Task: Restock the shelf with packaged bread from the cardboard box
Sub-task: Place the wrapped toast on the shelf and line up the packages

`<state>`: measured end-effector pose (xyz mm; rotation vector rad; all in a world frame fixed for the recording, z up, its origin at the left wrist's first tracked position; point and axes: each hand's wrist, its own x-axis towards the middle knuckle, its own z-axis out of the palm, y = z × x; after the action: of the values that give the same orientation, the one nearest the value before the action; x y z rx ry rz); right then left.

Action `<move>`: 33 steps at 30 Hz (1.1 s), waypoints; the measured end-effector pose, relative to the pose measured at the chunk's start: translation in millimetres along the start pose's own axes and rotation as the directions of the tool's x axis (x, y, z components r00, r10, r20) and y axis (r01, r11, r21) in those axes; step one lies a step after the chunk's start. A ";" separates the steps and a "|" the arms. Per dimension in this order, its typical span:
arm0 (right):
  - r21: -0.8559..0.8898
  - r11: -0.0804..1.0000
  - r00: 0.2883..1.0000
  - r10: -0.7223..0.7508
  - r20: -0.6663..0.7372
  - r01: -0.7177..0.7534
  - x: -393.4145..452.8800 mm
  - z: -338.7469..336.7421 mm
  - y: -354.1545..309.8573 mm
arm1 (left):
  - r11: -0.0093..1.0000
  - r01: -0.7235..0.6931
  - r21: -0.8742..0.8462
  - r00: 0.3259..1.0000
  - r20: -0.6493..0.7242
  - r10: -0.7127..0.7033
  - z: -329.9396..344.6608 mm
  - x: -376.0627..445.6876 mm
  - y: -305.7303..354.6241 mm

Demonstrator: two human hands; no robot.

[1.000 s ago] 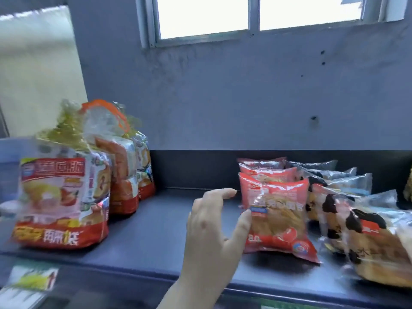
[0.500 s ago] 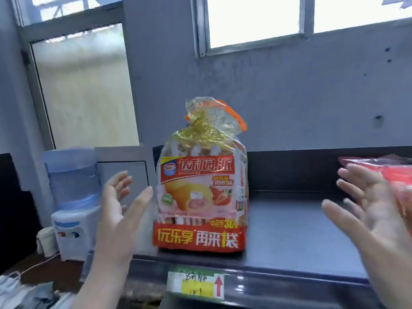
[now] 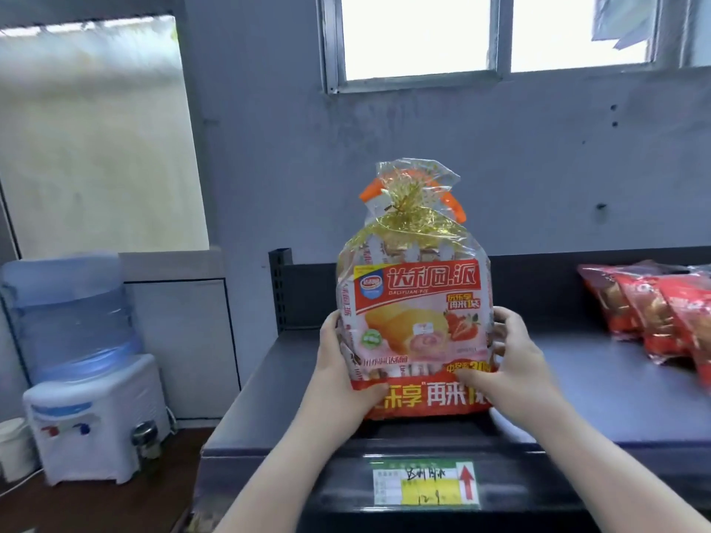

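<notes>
A tall clear bag of strawberry cake rolls (image 3: 415,313), with a red label and a gold tie at its top, stands upright on the dark shelf (image 3: 600,386) near its left end. My left hand (image 3: 342,375) grips the bag's lower left side, thumb across the front. On the other side, my right hand (image 3: 511,367) grips the lower right, fingers wrapped around the edge. Further bags may stand behind it, hidden. The cardboard box is out of view.
Red packets of bread (image 3: 654,317) stand in a row at the shelf's right. A price tag (image 3: 423,482) is fixed to the shelf's front edge. A water dispenser (image 3: 80,363) stands on the floor at the left. The wall and windows rise behind.
My view has swung left from the red packets to the tall bag. Both hands were open and apart beside it; now they have closed in and grip its two lower sides.
</notes>
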<state>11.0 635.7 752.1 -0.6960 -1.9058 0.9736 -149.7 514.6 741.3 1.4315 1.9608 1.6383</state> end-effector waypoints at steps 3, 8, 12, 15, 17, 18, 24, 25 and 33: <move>-0.028 1.000 0.999 0.010 -0.052 -0.011 3.9 1.7 5.0 | 0.998 -0.028 0.062 0.999 -0.018 0.030 1.6 7.1 -3.7; -0.015 1.000 1.000 -0.015 0.017 0.015 11.9 1.2 7.6 | 0.997 -0.047 0.066 0.998 -0.030 0.049 -4.8 14.7 -5.3; 0.319 0.946 0.998 0.067 0.004 -0.064 31.5 -13.6 0.4 | 0.951 0.071 -0.300 0.974 -0.185 -0.131 -20.1 33.5 6.4; 0.509 0.849 0.984 0.176 -0.019 -0.142 59.6 -21.2 1.0 | 0.884 0.152 -0.441 0.941 -0.210 -0.267 -28.0 59.4 11.3; 0.550 0.804 0.970 0.236 0.053 -0.226 79.0 -18.0 1.9 | 0.879 0.227 -0.419 0.941 -0.136 -0.309 -26.6 72.2 13.5; 0.552 0.793 0.965 0.241 0.102 -0.256 86.1 -15.7 2.4 | 0.875 0.249 -0.415 0.947 -0.086 -0.310 -23.4 76.6 14.7; 0.595 0.748 0.953 0.181 0.241 -0.293 96.4 -7.2 -4.7 | 0.833 0.241 -0.498 0.969 0.080 -0.233 -9.7 85.7 21.0; 0.601 0.747 0.955 0.172 0.240 -0.285 97.3 -6.6 -4.4 | 0.833 0.235 -0.501 0.971 0.088 -0.221 -8.9 86.0 20.3; 0.608 0.744 0.956 0.153 0.248 -0.277 91.6 -6.3 -10.7 | 0.821 0.196 -0.536 0.980 0.071 -0.188 -7.8 72.9 29.2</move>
<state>-27.8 702.0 803.5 -0.4242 -1.4939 1.7800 -176.4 562.8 797.9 0.9850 1.3990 1.8695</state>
